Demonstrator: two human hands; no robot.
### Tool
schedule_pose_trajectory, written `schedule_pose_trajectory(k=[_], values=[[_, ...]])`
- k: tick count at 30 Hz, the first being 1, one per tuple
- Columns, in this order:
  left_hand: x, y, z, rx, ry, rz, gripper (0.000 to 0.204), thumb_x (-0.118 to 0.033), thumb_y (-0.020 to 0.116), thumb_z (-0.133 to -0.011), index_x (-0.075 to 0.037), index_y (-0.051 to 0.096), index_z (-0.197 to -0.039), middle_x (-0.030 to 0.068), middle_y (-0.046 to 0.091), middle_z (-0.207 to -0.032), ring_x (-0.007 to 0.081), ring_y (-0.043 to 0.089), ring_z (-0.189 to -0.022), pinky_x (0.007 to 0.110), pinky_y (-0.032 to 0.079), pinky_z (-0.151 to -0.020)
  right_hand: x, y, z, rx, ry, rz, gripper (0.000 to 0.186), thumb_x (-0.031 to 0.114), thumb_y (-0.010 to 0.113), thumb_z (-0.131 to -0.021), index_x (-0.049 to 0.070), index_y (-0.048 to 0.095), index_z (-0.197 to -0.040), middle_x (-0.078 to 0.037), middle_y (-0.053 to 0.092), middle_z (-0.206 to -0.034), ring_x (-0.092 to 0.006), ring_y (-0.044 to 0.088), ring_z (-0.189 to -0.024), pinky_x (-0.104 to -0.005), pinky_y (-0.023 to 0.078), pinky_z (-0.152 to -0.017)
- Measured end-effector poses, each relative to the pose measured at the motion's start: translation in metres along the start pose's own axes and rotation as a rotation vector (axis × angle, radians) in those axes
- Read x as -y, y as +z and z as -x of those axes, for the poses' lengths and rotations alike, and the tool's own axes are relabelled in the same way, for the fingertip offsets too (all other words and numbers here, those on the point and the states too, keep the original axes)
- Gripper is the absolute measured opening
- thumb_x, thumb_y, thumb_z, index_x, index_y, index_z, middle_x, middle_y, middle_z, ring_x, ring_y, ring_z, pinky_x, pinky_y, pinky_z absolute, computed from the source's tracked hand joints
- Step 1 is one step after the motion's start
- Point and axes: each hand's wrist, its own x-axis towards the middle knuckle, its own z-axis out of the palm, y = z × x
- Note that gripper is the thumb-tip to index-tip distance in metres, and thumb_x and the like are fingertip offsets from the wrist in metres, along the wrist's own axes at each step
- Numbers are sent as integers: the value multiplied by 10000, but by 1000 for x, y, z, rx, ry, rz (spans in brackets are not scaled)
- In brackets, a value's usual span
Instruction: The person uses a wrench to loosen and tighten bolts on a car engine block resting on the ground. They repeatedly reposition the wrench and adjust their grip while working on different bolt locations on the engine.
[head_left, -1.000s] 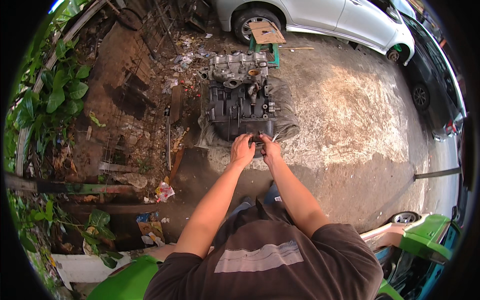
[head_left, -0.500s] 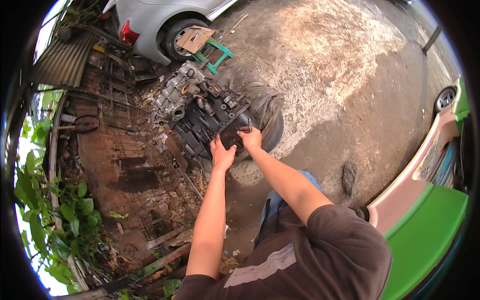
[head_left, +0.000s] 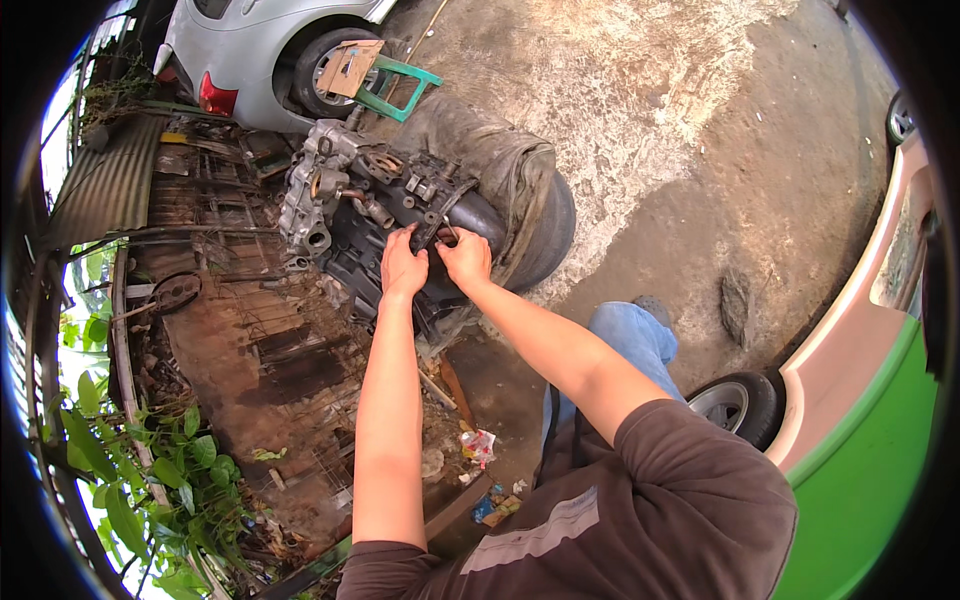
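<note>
An engine [head_left: 342, 178] with a grey metal casting and dark parts lies on a tire [head_left: 563, 235], which is partly wrapped in a dirty cloth [head_left: 525, 160]. At the engine's near side, my left hand [head_left: 403, 268] has its fingers closed at the edge of a dark part; what they pinch is hidden. Just right of it, my right hand [head_left: 466, 260] is closed, its thumb and fingers around a thin, dark, rod-like metal piece [head_left: 447, 224]. The hands are close together but apart. My fingers hide where that piece meets the engine.
A silver car [head_left: 240, 55] stands at the far left, beside a green stool [head_left: 405, 88] with cardboard on it. A green and pink vehicle [head_left: 850, 440] is at the right. Rusty sheeting and debris [head_left: 230, 340] spread along the left; a stone [head_left: 736, 308] lies right.
Both hands have moved farther forward along the engine, nearer its metal brackets, and remain side by side. The whole view has shifted, and more of my jeans and a vehicle wheel now shows.
</note>
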Motion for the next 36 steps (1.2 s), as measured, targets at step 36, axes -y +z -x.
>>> schedule_pose_trajectory(k=[36], values=[[-35, 6, -34, -396, 531, 110, 286, -62, 591, -871, -47, 676, -1143, 117, 612, -1222, 312, 571, -1152, 413, 427, -1040, -17, -38, -72, -215, 165, -324, 195, 88, 800, -781, -19, 743, -934, -106, 741, -887, -135, 667, -794, -279, 520, -759]])
